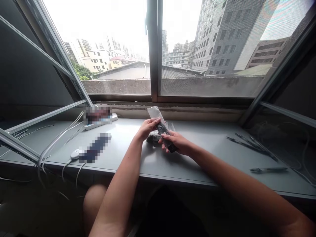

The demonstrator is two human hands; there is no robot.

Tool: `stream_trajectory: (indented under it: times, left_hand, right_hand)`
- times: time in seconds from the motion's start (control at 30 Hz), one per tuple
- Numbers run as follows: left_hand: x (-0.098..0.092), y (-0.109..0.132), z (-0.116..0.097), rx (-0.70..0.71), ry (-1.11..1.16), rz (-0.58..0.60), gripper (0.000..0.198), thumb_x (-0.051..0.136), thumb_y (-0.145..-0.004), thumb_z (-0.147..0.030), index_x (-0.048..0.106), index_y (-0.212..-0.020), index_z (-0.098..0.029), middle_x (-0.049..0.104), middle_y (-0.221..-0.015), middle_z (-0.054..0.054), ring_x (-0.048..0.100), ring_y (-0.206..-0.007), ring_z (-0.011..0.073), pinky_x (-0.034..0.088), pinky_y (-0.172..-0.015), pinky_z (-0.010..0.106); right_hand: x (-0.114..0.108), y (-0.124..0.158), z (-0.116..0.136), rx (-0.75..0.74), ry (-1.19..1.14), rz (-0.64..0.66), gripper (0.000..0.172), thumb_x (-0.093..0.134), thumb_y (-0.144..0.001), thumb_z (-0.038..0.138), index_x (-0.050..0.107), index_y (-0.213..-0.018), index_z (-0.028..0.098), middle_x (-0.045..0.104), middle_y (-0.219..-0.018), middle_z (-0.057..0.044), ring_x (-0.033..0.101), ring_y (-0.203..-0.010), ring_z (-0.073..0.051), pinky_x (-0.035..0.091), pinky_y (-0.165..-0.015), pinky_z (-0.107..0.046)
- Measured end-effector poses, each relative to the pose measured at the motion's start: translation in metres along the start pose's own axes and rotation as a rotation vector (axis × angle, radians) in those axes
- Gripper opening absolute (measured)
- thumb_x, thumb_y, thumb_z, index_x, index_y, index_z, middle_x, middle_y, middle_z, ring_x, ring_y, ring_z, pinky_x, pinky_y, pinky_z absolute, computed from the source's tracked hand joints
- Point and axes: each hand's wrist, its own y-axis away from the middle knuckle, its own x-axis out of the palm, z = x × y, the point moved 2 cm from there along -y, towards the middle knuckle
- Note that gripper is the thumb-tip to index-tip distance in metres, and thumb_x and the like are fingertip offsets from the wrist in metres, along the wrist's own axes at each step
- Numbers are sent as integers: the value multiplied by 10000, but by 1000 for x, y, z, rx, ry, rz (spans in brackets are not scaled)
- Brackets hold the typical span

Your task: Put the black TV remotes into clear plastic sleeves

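A narrow clear plastic bag (155,113) with dark contents slants between my two hands above the desk. My left hand (148,127) pinches it near its upper part, thumb on top. Lower down, my right hand (176,141) grips the same bag with the thumb across its face and fingers curled beneath. What the dark contents are, I cannot make out. Behind and below the hands, a dark bundle in clear wrapping (153,137) lies on the desk, partly hidden by them.
The grey desk (128,158) runs below a window. A white power strip (101,121), white cables (53,141), a white round-ended device (75,154) and a blurred-out dark item (95,148) lie left. Several pens (249,144) lie right, with another pen (268,170) nearer. Metal frames (61,69) slope at both sides.
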Motion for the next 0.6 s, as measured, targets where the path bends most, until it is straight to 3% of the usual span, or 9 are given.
stream_trajectory:
  times: [0.1, 0.27, 0.4, 0.5, 0.6]
  left_hand:
    - [-3, -1, -1, 25, 63, -99, 528, 918, -774, -527, 832, -1106, -125, 807, -1132, 175, 751, -952, 238, 577, -918, 348]
    - [-12, -7, 0, 75, 167, -275, 466, 928, -766, -398, 821, -1132, -129, 808, -1167, 166, 758, -996, 227, 586, -899, 319]
    - [-36, -9, 1, 192, 297, -583, 335, 835, -842, -293, 803, -1145, -154, 817, -1127, 109, 756, -980, 179, 605, -852, 265]
    - [-56, -6, 3, 232, 386, -845, 353, 783, -879, -256, 764, -1216, -150, 816, -1054, 94, 763, -996, 165, 612, -836, 227]
    - [-67, -4, 4, 199, 462, -975, 367, 749, -888, -218, 733, -1246, -138, 809, -1069, 101, 769, -968, 154, 619, -805, 220]
  right_hand:
    - [-2, -1, 0, -28, 4, 19, 303, 791, -951, 386, 592, -1042, 176, 772, -917, -78, 657, -540, -118, 492, -403, -197]
    - [-5, -2, -2, -43, 24, 35, 359, 832, -909, 426, 591, -1002, 176, 773, -943, -90, 614, -510, -103, 433, -377, -202]
    - [-3, 0, -2, -37, 64, 54, 368, 849, -888, 432, 615, -976, 163, 769, -970, -94, 587, -504, -91, 420, -383, -212]
    - [-2, 2, 1, -29, 45, 5, 345, 864, -857, 388, 640, -975, 153, 768, -955, -101, 616, -552, -111, 463, -424, -229]
    - [-3, 3, 5, -55, 10, -86, 316, 873, -805, 297, 650, -971, 148, 752, -833, -84, 640, -580, -139, 502, -474, -246]
